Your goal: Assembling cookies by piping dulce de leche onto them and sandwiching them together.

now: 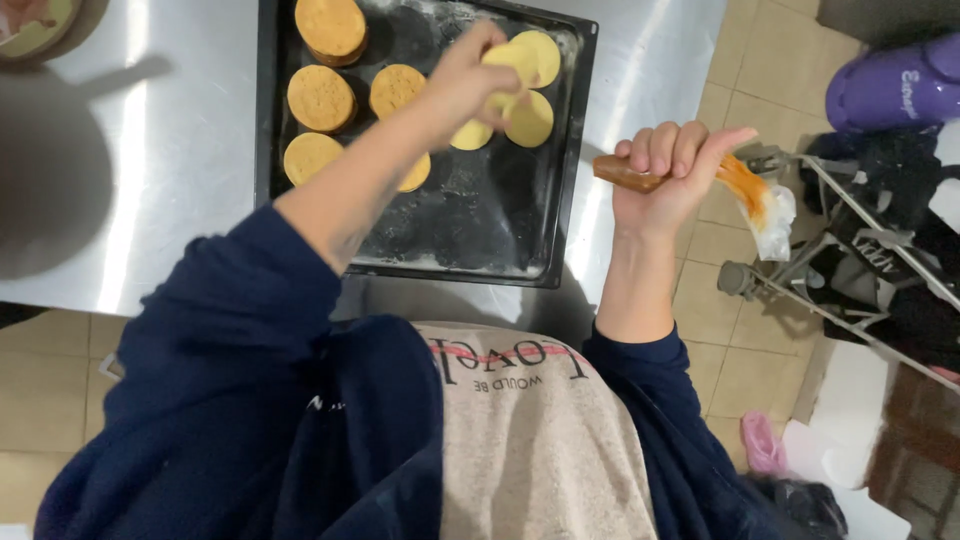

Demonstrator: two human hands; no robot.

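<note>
— Two hands are busy over a dark baking tray point(560, 150), aren't they?

— Yes. The left hand point(470, 80) reaches across the tray, and its fingers point(500, 65) are pinched together on a pale yellow round of dough point(520, 60), held just above the others at the tray's far right corner.

— And the right hand point(665, 175)?

— It hangs off the edge of the worktop point(180, 150), to the right of the tray. Its fingers point(665, 148) are curled shut around a piping bag point(700, 180): the brown filled end pokes out to the left of the fist, and the orange-smeared clear plastic end trails down to the right.

— What lies in the tray?

— Along the far left, several darker, golden-brown rounds point(320, 97), some looking thicker or stacked. On the right, paler flat rounds point(530, 120) lie close together, a few touching. The near half of the tray is bare metal dusted with flour.

— And around it?

— The tray sits on a steel worktop. At the far left corner, the edge of a bowl point(35, 30) shows. The person wears a dark blue top point(220, 400) and a beige apron point(530, 440). On the tiled floor point(720, 340) to the right stand a folded metal frame point(840, 270) with dark cloth, and a purple thing point(895, 90) beyond it that I cannot identify.
</note>
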